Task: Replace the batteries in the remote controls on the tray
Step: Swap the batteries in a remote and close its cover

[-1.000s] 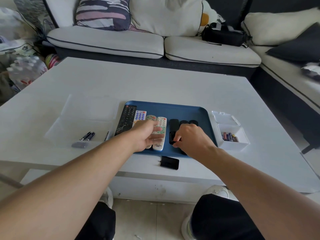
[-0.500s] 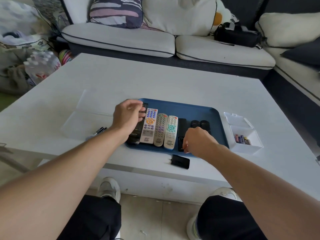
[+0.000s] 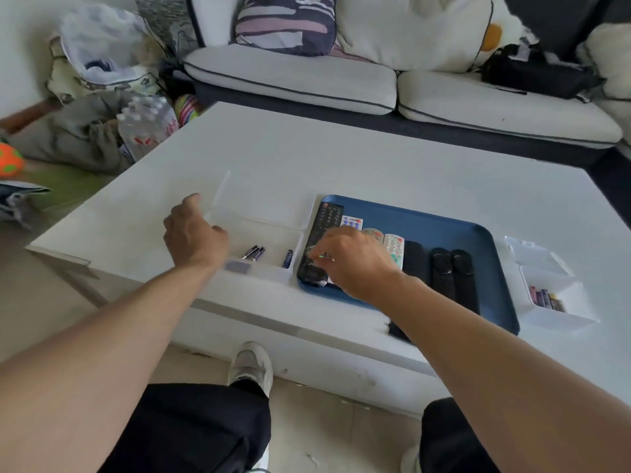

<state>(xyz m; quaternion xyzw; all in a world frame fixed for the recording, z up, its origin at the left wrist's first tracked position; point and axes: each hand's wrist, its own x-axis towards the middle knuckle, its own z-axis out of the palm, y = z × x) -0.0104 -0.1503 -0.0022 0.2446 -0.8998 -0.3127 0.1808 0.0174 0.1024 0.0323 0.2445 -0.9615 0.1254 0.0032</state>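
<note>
A blue tray (image 3: pixel 444 220) on the white table holds several remotes side by side: a long black remote (image 3: pixel 324 220) at the left, light ones (image 3: pixel 392 245) beside it, and short black ones (image 3: pixel 440 268) to the right. My right hand (image 3: pixel 355 264) has its fingers curled down onto the near end of the long black remote, where something small glints at the fingertips. My left hand (image 3: pixel 194 233) hovers over the left part of a clear box (image 3: pixel 266 213), back towards me and fingers hidden. Three dark batteries (image 3: pixel 254 252) lie in that box.
A white box (image 3: pixel 560 315) with several coloured batteries (image 3: pixel 546 298) stands right of the tray. A small black piece (image 3: pixel 397 331) lies on the table (image 3: pixel 341 158) by the tray's near edge. A sofa lies beyond, and bags and bottles sit on the floor at the left.
My left hand left the long black remote and moved left over the clear box. My right hand moved left from the short black remotes to the long black remote's near end.
</note>
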